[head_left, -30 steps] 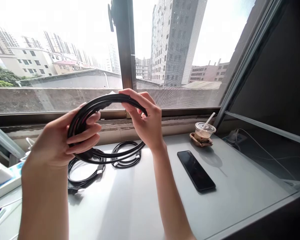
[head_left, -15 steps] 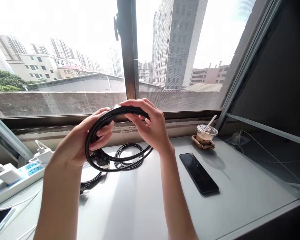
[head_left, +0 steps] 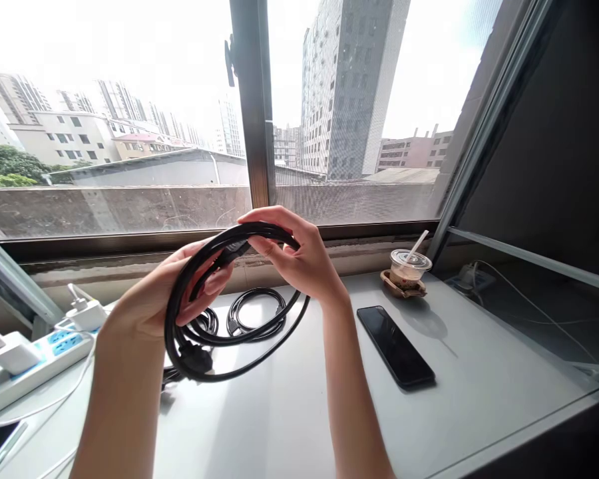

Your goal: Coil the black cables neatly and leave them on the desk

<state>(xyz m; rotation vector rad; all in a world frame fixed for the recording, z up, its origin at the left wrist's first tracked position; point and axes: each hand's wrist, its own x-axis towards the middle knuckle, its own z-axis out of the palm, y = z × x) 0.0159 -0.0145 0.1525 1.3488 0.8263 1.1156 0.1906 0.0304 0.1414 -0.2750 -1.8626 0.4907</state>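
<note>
Both my hands hold a coiled black power cable [head_left: 252,352] up in front of the window, above the grey table [head_left: 279,412]. My left hand [head_left: 180,293] is closed on the coil's left side. My right hand [head_left: 294,256] pinches the top of the coil with curled fingers. The loops hang loose and uneven, and a black plug [head_left: 196,356] dangles at the lower left of the coil. Two more coiled black cables [head_left: 257,313] lie on the table behind it.
A black phone [head_left: 394,346] lies face up right of my right forearm. A lidded plastic cup with a straw [head_left: 409,267] stands on a holder by the window sill. A white power strip [head_left: 34,349] with plugged-in chargers sits at the left edge.
The coil has loosened: its loops spread apart and sag lower, and the plug now hangs at the lower left. Both hands shifted slightly lower.
</note>
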